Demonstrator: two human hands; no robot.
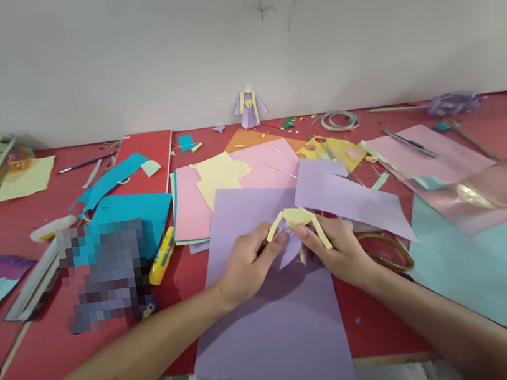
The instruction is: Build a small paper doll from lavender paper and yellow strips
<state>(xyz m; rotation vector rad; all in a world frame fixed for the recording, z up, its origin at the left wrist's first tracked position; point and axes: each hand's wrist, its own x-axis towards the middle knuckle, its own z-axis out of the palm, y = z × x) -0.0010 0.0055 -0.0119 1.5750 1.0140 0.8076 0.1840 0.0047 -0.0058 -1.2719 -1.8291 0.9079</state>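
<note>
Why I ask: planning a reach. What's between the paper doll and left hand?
From doll to left hand, in head view: orange sheet, yellow paper on a pink sheet, then a purple sheet.

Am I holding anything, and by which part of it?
A folded yellow and purple paper piece: the left hand pinches its left side, the right hand its right, both just below the yellow top.

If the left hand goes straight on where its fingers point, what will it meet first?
The left hand would probably meet the right hand first, just across the small yellow and purple paper piece they hold; depth is unclear.
</note>
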